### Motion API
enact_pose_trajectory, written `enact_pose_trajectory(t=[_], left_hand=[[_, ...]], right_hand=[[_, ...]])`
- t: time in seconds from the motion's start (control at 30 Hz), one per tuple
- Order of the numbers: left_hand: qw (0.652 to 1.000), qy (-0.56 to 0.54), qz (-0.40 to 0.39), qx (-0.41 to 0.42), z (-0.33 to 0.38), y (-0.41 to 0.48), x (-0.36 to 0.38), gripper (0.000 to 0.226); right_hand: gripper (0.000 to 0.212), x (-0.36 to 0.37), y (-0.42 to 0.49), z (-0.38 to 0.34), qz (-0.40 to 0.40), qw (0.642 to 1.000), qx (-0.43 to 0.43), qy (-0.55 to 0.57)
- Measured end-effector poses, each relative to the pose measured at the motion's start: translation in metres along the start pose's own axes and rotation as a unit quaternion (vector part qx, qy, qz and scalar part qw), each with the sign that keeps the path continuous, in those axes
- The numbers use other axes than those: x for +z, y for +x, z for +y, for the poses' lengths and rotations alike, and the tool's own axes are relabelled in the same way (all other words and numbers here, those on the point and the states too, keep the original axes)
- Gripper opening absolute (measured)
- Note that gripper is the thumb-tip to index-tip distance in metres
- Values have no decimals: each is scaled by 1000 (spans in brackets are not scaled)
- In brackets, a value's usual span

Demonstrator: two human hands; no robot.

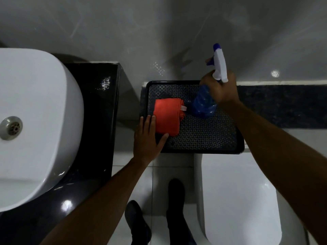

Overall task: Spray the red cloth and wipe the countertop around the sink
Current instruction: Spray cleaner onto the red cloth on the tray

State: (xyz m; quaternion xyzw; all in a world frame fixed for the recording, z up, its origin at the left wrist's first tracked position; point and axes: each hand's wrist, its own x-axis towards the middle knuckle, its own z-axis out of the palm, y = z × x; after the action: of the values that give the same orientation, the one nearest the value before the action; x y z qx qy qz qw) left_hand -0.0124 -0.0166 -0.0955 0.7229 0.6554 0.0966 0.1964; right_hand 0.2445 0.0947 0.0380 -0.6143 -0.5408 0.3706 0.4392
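Note:
A folded red cloth (167,116) lies on the left part of a black patterned tray (203,137). My left hand (147,138) rests flat at the cloth's near left corner, fingers spread, thumb under its front edge. My right hand (220,89) grips the neck of a blue spray bottle (203,103) with a white and blue trigger head, tilted over the tray's far right side just beside the cloth. The black countertop (99,106) surrounds the white sink (33,124) at the left.
The tray sits on a white toilet tank; the toilet lid (238,200) is below it at the right. A grey tiled wall rises behind. My two dark shoes (175,200) stand on the white floor tiles between counter and toilet.

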Motion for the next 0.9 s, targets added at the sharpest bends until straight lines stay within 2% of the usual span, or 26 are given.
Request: enact_pose_trajectory(t=[0.07, 0.17, 0.33, 0.37, 0.43, 0.5, 0.6, 0.63, 0.67, 0.77, 0.9], left_hand=[[1000, 3, 2, 5, 0, 0, 0, 90], [1000, 10, 7, 12, 0, 1, 1, 93], [1000, 20, 1, 15, 1, 0, -1, 94], [1000, 21, 1, 14, 1, -2, -2, 94], [1000, 26, 0, 13, 2, -2, -3, 96], [1000, 27, 1, 12, 2, -1, -3, 97], [1000, 22, 6, 12, 2, -1, -2, 99], [1000, 21, 7, 9, 2, -1, -2, 100], [1000, 20, 7, 8, 2, -1, -2, 101], [1000, 16, 4, 6, 2, 0, -1, 104], [1000, 8, 5, 5, 2, 0, -1, 106]], right_hand=[[33, -6, 5, -13, -29, 999, -8, -16], [21, -13, 13, -29, -135, 983, -6, -122], [52, -9, -1, -47, -323, 926, 88, -172], [47, -6, -8, -42, -341, 914, 114, -189], [33, 3, -22, -30, -353, 894, 172, -218], [38, 11, -38, -23, -381, 878, 190, -220], [32, 23, -56, -20, -403, 864, 184, -241], [40, 26, -58, -17, -398, 859, 184, -263], [41, 29, -62, -18, -395, 856, 182, -279], [25, 34, -67, -13, -380, 856, 187, -296], [20, 36, -68, -13, -376, 860, 176, -297]])
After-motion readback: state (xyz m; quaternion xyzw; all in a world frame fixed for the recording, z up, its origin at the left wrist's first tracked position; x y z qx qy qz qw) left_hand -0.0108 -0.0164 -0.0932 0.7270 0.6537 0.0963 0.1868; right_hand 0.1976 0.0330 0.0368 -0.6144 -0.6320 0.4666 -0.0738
